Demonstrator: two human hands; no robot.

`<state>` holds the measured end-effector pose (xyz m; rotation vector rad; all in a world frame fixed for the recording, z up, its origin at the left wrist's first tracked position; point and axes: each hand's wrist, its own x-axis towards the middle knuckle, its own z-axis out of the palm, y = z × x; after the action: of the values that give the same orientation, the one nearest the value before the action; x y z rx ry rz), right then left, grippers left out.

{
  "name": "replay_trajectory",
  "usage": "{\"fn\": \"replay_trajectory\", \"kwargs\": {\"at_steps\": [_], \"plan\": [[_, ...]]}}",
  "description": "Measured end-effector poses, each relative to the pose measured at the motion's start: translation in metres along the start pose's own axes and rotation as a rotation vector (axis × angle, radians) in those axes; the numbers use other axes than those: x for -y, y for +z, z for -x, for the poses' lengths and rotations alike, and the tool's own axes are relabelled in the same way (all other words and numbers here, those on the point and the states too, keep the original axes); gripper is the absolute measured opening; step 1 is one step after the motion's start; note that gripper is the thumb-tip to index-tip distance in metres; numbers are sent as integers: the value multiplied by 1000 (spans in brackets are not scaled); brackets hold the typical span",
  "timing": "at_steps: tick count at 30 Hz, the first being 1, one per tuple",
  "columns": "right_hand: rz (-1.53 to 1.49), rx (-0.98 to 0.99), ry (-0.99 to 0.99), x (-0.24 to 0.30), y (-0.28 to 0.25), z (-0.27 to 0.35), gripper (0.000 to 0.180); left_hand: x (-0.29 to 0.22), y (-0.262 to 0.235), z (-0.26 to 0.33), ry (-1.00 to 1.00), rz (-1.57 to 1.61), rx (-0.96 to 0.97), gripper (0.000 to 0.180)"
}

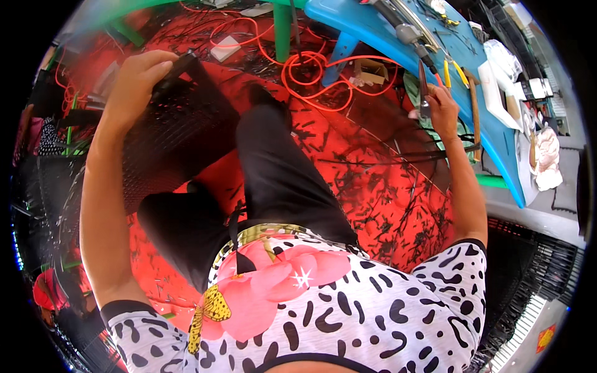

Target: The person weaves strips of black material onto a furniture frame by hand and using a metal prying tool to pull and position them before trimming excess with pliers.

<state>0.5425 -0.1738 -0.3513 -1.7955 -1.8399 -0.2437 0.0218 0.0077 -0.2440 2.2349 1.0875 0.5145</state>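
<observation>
My left hand (140,74) is closed around the top edge of a black woven piece (180,133), which stands by my left leg and is partly blurred. On the right, my right hand (443,109) is closed on a slim tool with a dark pointed end (423,78); its exact kind is hard to make out. Long black strips (398,160) trail leftward from near my right wrist. Just beyond that hand, yellow-handled pliers (457,73) and a wooden-handled hammer (476,115) lie on the blue table (373,28).
An orange-red hose (305,78) lies coiled on the red floor (373,193), among many scattered black scraps. A small open carton (371,70) sits near the blue table leg. A green post (282,34) stands ahead. More black woven pieces (528,273) are at the right.
</observation>
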Motion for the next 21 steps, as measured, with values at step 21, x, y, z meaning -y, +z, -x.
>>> {"fn": "replay_trajectory", "kwargs": {"at_steps": [21], "plan": [[-1743, 598, 371, 336, 64, -32, 33, 1, 7, 12, -76, 205, -19, 22]]}}
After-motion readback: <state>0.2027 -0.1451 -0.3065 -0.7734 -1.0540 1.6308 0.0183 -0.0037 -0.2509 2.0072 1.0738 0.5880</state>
